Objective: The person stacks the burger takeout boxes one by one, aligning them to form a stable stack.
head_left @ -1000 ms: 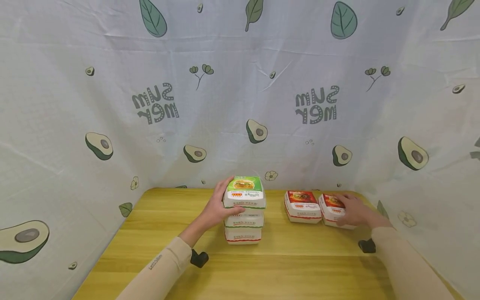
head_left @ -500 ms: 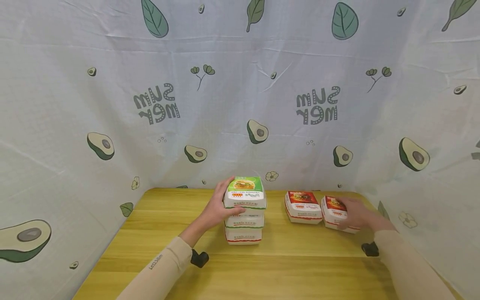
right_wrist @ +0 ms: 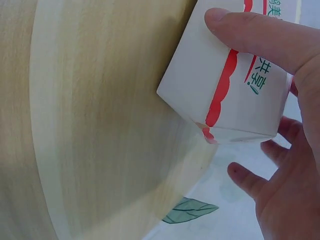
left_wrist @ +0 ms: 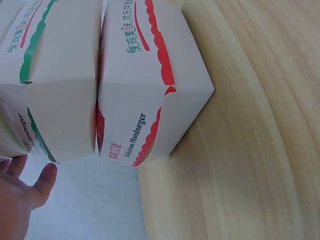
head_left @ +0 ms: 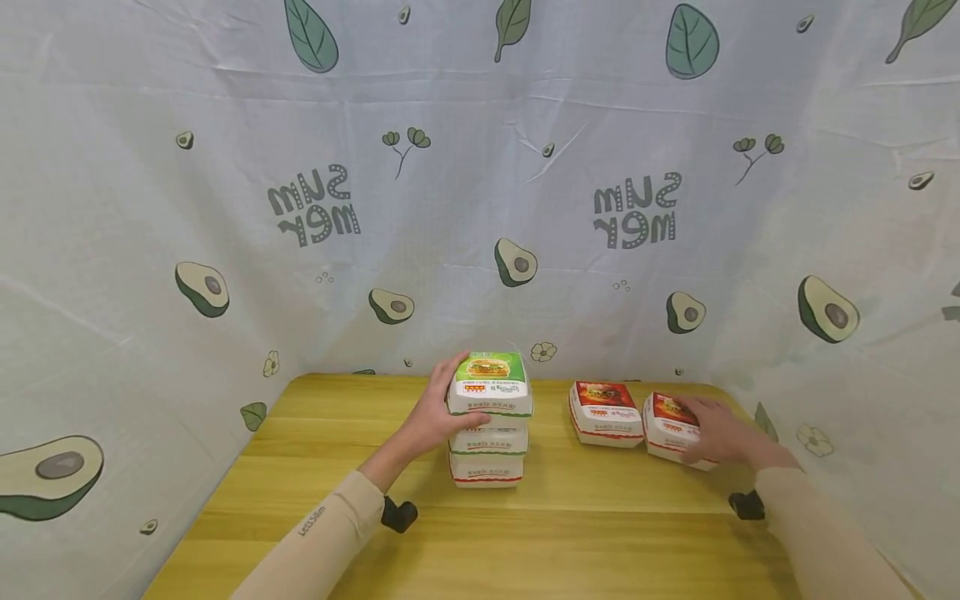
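Observation:
In the head view, three burger boxes stand stacked on the wooden table (head_left: 360, 550). My left hand (head_left: 433, 414) grips the green-topped burger box (head_left: 491, 392) at the top, thumb along its front and fingers at its far left side. Under it sit a white box with a green scalloped edge (head_left: 495, 442) and a box with a red scalloped edge (left_wrist: 137, 65). At the right, my right hand (head_left: 727, 432) holds a red-topped burger box (head_left: 667, 429). Its thumb (right_wrist: 260, 37) lies across the front; the other fingers are partly hidden behind the box.
Another red-topped burger box (head_left: 606, 414) stands just left of the held one, with a narrow gap between them. Behind the table's far edge hangs a pale avocado-print cloth (head_left: 450, 275), which continues down both sides. A black wrist device (head_left: 400, 517) sits by the left cuff.
My right hand and the red-topped box it holds have shifted slightly right and nearer, turning the box a little. The left hand keeps its hold on the stack's top box.

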Demonstrator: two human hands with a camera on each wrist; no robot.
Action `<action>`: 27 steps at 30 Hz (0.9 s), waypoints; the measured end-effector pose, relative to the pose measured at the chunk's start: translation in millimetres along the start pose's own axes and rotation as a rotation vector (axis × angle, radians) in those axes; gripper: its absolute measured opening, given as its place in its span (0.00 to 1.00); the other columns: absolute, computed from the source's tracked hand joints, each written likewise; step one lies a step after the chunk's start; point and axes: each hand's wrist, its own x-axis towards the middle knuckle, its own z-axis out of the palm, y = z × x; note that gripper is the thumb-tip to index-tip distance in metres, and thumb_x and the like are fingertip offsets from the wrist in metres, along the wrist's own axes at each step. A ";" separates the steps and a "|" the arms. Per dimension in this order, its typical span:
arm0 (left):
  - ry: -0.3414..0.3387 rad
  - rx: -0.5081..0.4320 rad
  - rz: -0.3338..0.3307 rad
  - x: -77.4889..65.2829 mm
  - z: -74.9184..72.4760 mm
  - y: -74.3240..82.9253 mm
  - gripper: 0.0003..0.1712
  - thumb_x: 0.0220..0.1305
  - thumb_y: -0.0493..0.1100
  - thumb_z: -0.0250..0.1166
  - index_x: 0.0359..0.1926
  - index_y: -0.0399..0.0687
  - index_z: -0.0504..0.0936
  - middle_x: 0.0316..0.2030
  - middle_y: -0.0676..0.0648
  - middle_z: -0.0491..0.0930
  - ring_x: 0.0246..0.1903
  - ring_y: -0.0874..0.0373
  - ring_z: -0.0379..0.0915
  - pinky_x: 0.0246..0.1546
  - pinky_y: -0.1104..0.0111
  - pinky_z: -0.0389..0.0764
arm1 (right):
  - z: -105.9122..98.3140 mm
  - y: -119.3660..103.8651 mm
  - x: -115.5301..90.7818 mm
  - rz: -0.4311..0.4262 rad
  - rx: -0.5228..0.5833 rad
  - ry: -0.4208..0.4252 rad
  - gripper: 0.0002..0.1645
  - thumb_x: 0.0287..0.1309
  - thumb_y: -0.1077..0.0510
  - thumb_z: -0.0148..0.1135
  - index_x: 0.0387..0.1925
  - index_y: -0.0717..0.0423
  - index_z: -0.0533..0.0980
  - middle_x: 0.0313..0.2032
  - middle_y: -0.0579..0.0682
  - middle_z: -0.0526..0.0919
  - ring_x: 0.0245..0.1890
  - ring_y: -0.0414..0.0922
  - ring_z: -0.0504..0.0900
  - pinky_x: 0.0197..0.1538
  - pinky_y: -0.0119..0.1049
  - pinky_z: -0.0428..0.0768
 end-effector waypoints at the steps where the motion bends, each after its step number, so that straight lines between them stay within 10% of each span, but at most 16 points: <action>1: 0.000 -0.001 0.002 0.0 0.0 -0.2 0.62 0.52 0.55 0.79 0.80 0.67 0.49 0.72 0.49 0.53 0.60 0.51 0.67 0.60 0.50 0.71 | 0.2 0.3 -0.5 -0.003 0.000 0.006 0.65 0.33 0.44 0.82 0.71 0.66 0.60 0.65 0.74 0.62 0.60 0.71 0.62 0.56 0.73 0.67; 27: 0.003 -0.038 -0.010 -1.4 0.2 -0.8 0.61 0.51 0.53 0.80 0.78 0.76 0.50 0.72 0.50 0.53 0.60 0.51 0.67 0.61 0.50 0.72 | -21.8 -1.6 -13.1 -0.100 0.012 0.110 0.62 0.33 0.48 0.82 0.71 0.60 0.62 0.62 0.73 0.68 0.55 0.68 0.70 0.52 0.69 0.72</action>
